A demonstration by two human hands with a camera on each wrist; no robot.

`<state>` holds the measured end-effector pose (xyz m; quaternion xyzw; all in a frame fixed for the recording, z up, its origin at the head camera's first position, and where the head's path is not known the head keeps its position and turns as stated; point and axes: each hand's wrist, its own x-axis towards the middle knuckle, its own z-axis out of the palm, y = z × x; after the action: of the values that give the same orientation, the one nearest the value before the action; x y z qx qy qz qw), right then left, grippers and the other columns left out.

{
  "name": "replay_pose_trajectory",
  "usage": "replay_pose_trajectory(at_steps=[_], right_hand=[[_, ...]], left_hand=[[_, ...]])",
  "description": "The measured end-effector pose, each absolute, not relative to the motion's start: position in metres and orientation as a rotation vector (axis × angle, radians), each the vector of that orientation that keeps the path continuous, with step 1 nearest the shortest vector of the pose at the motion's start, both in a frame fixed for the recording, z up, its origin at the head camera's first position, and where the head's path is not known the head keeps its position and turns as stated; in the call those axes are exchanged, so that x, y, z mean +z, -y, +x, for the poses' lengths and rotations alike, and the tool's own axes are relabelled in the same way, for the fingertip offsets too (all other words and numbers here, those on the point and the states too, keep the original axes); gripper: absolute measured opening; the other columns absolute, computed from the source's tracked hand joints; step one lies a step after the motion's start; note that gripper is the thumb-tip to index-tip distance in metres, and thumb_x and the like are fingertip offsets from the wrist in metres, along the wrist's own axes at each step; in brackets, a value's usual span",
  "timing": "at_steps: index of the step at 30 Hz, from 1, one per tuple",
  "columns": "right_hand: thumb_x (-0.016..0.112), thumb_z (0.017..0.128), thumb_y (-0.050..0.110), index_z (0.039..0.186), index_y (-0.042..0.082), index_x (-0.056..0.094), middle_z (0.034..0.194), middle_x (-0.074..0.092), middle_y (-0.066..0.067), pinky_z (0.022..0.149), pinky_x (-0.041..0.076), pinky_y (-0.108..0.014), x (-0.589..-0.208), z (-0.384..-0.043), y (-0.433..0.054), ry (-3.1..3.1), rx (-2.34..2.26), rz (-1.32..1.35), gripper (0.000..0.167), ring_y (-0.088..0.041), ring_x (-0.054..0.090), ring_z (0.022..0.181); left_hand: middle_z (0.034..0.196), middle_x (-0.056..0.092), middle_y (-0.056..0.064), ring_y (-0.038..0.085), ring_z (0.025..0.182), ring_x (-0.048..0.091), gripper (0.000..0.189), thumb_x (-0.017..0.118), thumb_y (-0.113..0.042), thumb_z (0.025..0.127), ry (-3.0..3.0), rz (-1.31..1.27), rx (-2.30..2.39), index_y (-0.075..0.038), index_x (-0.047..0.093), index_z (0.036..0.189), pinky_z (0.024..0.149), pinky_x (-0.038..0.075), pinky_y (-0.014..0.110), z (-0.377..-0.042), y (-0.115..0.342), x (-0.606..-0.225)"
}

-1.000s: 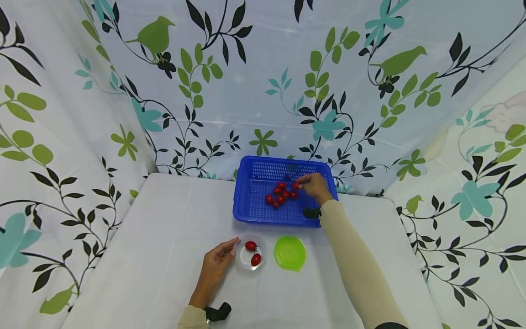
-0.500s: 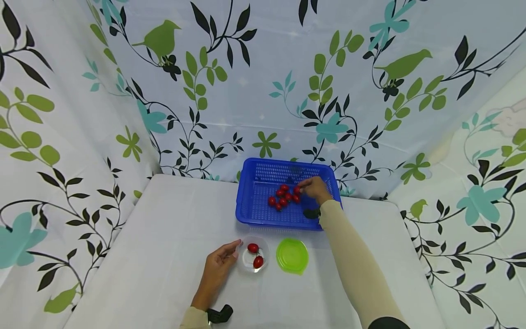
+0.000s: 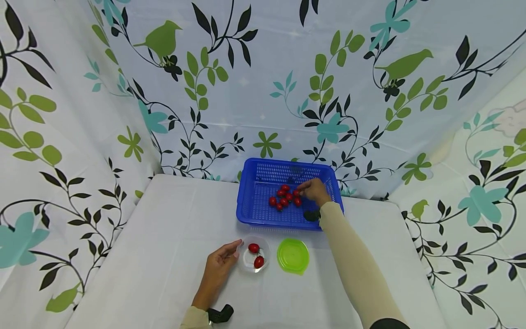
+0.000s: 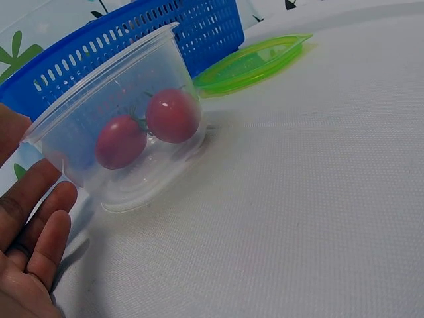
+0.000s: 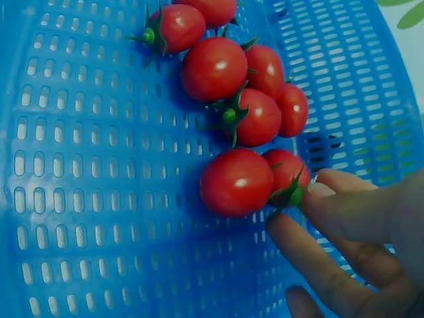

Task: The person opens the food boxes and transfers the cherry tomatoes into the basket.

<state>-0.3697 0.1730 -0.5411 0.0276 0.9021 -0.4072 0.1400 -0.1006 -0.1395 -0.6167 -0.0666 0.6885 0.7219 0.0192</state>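
Observation:
My right hand (image 3: 314,191) reaches into the blue plastic basket (image 3: 263,223). Its thumb and fingertips pinch the stem end of a cherry tomato (image 5: 285,173), beside another tomato (image 5: 236,183). Several more cherry tomatoes (image 5: 213,69) lie in a cluster on the basket floor. My left hand (image 3: 219,264) rests at the left side of a clear plastic tub (image 3: 246,264), one finger touching its rim and the others loosely bent alongside. Two cherry tomatoes (image 4: 173,116) with green stems lie inside the tub.
A green lid (image 3: 293,256) lies on the white-covered table (image 3: 185,214), right of the tub and in front of the basket. Patterned cloth (image 3: 255,91) hangs behind the table and at both sides.
The tomato at my right fingertips has come slightly nearer and lower in the basket, against its neighbour. My left hand and the tub keep their places; the head view has shifted a little.

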Motion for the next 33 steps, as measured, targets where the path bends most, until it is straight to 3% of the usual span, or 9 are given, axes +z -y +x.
replay_pose_trajectory(at_steps=[7,15,25,33], right_hand=[[0.067,0.095,-0.005,0.123,0.002,0.077,0.13,0.074,-0.02,0.112,0.053,-0.053,-0.523,-0.362,-0.171,-2.7,-1.133,0.074,0.03,-0.038,0.066,0.127],[0.069,0.099,0.003,0.126,0.005,0.076,0.133,0.074,-0.016,0.113,0.052,-0.055,-0.5,-0.346,-0.168,-2.818,-1.135,-0.103,0.027,-0.037,0.064,0.132],[0.074,0.101,0.021,0.126,0.016,0.076,0.131,0.076,-0.008,0.102,0.06,-0.051,-0.471,-0.309,-0.155,-2.882,-1.273,-0.214,0.025,-0.031,0.072,0.119],[0.073,0.102,0.02,0.131,0.018,0.075,0.127,0.078,-0.005,0.1,0.06,-0.051,-0.459,-0.268,-0.144,-2.922,-1.337,-0.357,0.029,-0.027,0.073,0.119]], left_hand=[[0.145,0.069,0.008,0.028,0.138,0.061,0.035,0.067,-0.007,0.103,-2.125,-0.205,2.249,-0.01,0.07,0.138,0.103,0.051,0.013,-0.102,0.14,-0.617],[0.146,0.069,0.008,0.03,0.139,0.06,0.036,0.067,-0.008,0.104,-2.122,-0.219,2.244,-0.01,0.07,0.139,0.103,0.05,0.012,-0.101,0.139,-0.616],[0.146,0.068,0.011,0.025,0.135,0.062,0.035,0.066,-0.005,0.104,-2.126,-0.153,2.271,-0.008,0.069,0.139,0.102,0.052,0.014,-0.101,0.14,-0.619],[0.145,0.069,0.006,0.026,0.138,0.061,0.035,0.067,-0.007,0.104,-2.111,-0.149,2.27,-0.012,0.07,0.138,0.104,0.052,0.015,-0.101,0.141,-0.619]])
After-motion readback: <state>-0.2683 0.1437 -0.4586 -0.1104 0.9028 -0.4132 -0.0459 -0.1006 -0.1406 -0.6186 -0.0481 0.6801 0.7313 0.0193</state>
